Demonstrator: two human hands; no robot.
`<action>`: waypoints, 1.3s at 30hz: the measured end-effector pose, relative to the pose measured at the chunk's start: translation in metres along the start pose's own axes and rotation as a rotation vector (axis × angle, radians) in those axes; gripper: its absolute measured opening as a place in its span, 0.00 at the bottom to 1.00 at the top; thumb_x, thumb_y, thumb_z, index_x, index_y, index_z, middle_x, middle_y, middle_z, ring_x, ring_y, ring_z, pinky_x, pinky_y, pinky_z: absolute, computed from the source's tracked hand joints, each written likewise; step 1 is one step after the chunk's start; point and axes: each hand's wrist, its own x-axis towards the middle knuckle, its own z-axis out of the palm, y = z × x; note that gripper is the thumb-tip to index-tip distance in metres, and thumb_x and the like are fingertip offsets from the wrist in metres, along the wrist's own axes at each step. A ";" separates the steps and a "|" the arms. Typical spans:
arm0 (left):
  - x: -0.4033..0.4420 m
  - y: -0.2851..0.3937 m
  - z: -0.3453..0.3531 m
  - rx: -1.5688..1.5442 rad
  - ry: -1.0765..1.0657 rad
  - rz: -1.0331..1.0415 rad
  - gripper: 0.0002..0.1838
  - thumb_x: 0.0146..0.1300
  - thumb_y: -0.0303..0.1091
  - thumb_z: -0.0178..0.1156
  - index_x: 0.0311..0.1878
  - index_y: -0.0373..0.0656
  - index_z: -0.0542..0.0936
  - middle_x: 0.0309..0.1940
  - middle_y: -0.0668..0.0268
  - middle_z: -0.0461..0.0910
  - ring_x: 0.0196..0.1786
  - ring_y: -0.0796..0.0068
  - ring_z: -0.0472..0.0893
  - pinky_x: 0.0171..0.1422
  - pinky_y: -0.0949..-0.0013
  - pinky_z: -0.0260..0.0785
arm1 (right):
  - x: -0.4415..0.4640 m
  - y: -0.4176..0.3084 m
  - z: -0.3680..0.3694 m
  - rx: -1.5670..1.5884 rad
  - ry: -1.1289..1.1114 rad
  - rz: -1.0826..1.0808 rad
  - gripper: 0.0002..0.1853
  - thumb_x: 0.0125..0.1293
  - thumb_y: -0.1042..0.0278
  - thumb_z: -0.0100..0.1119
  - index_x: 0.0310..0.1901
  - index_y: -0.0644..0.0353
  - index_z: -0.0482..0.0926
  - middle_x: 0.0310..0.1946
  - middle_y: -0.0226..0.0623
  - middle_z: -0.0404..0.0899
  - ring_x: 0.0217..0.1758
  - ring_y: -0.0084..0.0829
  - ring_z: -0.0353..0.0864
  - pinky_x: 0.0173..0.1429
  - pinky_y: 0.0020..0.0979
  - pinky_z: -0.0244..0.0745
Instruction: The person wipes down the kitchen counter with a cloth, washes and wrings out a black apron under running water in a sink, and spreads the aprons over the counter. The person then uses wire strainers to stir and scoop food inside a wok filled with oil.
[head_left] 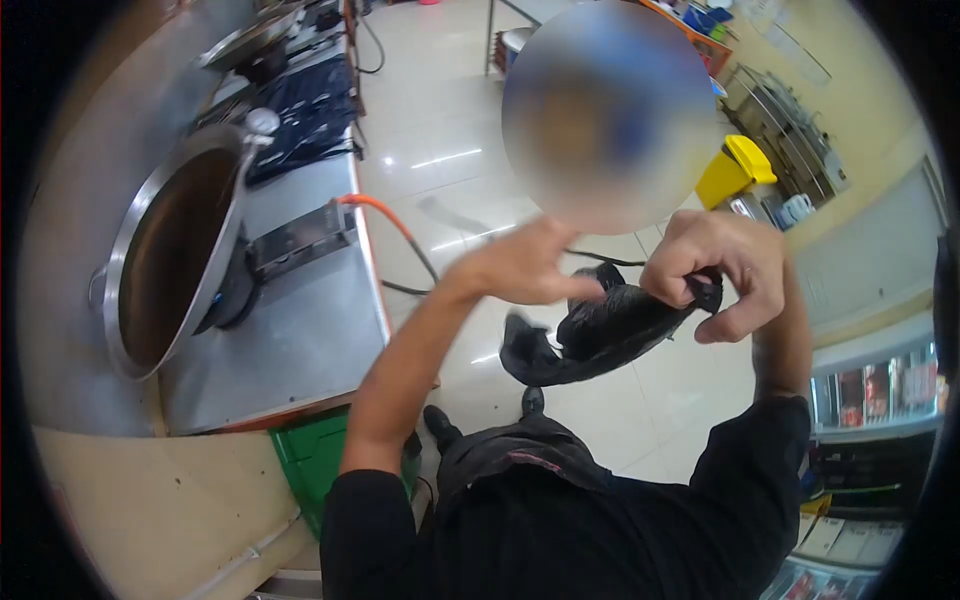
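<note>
A crumpled, slightly shiny black plastic bag [625,325] hangs in front of my body, above the tiled floor. My right hand [722,262] is closed round one end of it, and a small twist of black pokes out between the thumb and fingers. My left hand [525,265] is beside the bag's upper part with its thumb stretched out. Its fingers look spread, though the tips merge into a blurred round patch. I see nothing held in that hand.
On the left, a large wok [175,250] of brown liquid sits over a burner on a metal counter [290,350]. An orange hose [390,220] runs off the counter. Below stands a green bin [310,460]. A yellow bin [735,170] and a glass-fronted fridge [880,390] are to the right.
</note>
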 end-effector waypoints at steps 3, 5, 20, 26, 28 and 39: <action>0.029 -0.051 0.090 -0.290 -0.256 -0.355 0.26 0.53 0.31 0.65 0.58 0.38 0.73 0.55 0.57 0.72 0.55 0.61 0.73 0.58 0.64 0.64 | -0.063 -0.011 -0.012 -0.115 0.105 0.092 0.15 0.42 0.71 0.65 0.24 0.60 0.65 0.19 0.29 0.67 0.22 0.25 0.67 0.27 0.28 0.59; 0.045 -0.077 0.134 -0.381 -0.276 -0.419 0.18 0.56 0.30 0.63 0.50 0.35 0.76 0.49 0.56 0.75 0.49 0.65 0.75 0.52 0.67 0.67 | -0.113 -0.001 -0.010 -0.372 0.323 0.120 0.18 0.40 0.69 0.68 0.27 0.60 0.66 0.28 0.36 0.71 0.33 0.27 0.71 0.34 0.29 0.63; -0.021 0.051 0.120 0.817 -0.170 -1.125 0.12 0.53 0.35 0.65 0.32 0.37 0.75 0.28 0.59 0.77 0.32 0.51 0.77 0.36 0.56 0.68 | -0.180 0.244 0.015 -0.516 1.233 0.030 0.05 0.54 0.81 0.55 0.29 0.63 0.69 0.37 0.34 0.77 0.41 0.31 0.73 0.48 0.30 0.65; -0.074 0.104 0.091 0.623 0.165 -1.053 0.13 0.49 0.32 0.68 0.33 0.36 0.76 0.25 0.57 0.74 0.31 0.55 0.76 0.34 0.60 0.67 | -0.101 0.267 0.004 0.148 1.269 -0.275 0.11 0.59 0.73 0.59 0.32 0.57 0.64 0.27 0.23 0.60 0.28 0.17 0.57 0.31 0.19 0.52; -0.088 0.130 0.083 0.486 0.274 -1.167 0.14 0.49 0.31 0.68 0.36 0.36 0.76 0.24 0.56 0.74 0.28 0.57 0.76 0.33 0.63 0.66 | -0.097 0.240 -0.013 -0.354 0.944 -0.183 0.18 0.50 0.67 0.65 0.35 0.61 0.65 0.27 0.29 0.62 0.28 0.23 0.62 0.32 0.23 0.59; -0.320 0.214 -0.032 0.363 0.937 -1.492 0.11 0.50 0.25 0.65 0.39 0.36 0.79 0.25 0.67 0.77 0.29 0.75 0.77 0.35 0.70 0.69 | 0.139 0.244 -0.048 -1.114 0.645 0.318 0.13 0.42 0.75 0.61 0.34 0.54 0.80 0.37 0.34 0.77 0.48 0.37 0.72 0.49 0.37 0.64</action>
